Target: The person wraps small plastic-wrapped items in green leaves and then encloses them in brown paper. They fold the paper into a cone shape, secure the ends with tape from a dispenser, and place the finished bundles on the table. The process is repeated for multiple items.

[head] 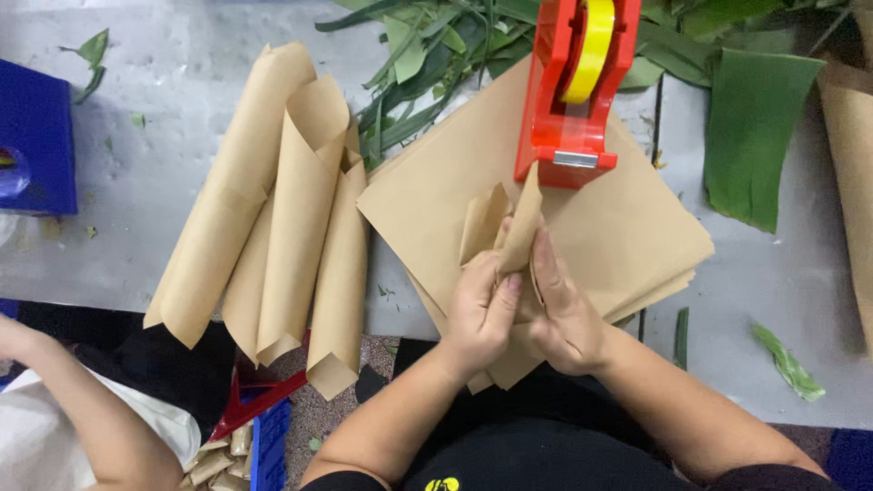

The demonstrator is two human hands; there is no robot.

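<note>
While both hands worked at the surface's near edge, the left hand [477, 314] and right hand [564, 318] pinched a small brown paper cone [514, 232] between them, its tip just below the red tape dispenser [575, 86]. Rolling looked finished, though the seam was hidden. Sealing it would call for tape from the dispenser. Finished cones [282, 227] lay toward the left edge.

views: one only, head cam, nothing shared w/ another
position: above table [155, 182] edge, on wearer's head
facing: steeply down, slightly fwd over hands
range: close; left hand [480, 314] & right hand [564, 318] centre frame
far edge: tape dispenser [573, 91], leaves [755, 136] cut off at top
</note>
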